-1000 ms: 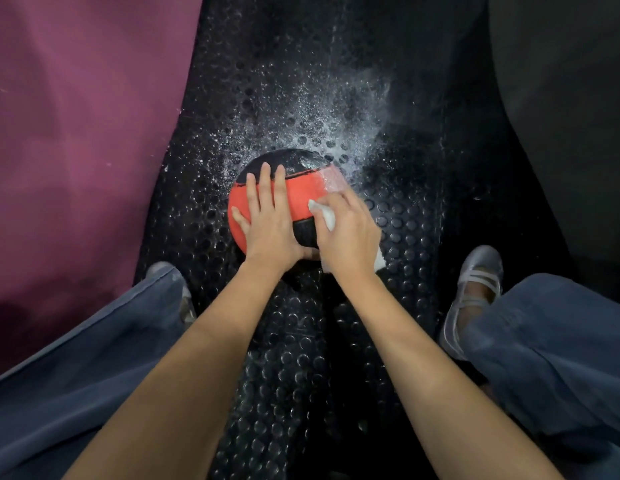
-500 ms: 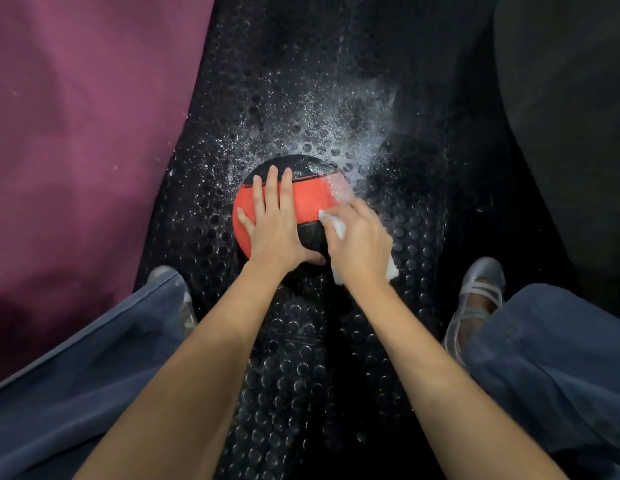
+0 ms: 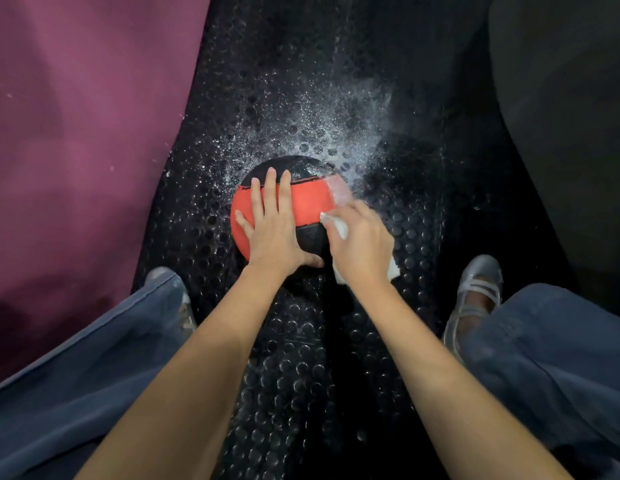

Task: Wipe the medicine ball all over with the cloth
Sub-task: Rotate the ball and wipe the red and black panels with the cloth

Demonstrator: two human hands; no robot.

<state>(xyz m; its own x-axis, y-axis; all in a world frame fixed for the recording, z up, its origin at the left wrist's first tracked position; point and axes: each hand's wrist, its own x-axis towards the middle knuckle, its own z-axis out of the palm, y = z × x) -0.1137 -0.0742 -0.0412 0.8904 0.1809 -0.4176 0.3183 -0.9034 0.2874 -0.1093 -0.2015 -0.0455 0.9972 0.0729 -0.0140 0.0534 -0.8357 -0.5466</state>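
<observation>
A red and black medicine ball sits on the black studded floor mat between my feet. My left hand lies flat on the ball's top, fingers straight and spread, thumb wrapped low on the near side. My right hand grips a white cloth and presses it against the ball's right side. Cloth corners stick out above my fingers and below my palm. A pale dusty patch shows on the ball's upper right.
White powder is scattered over the mat beyond the ball. A purple mat lies to the left, a dark surface to the right. My silver shoes and blue trouser legs flank the ball.
My right hand with the cloth has slid slightly down and to the right along the ball's side. My left hand stays flat on top.
</observation>
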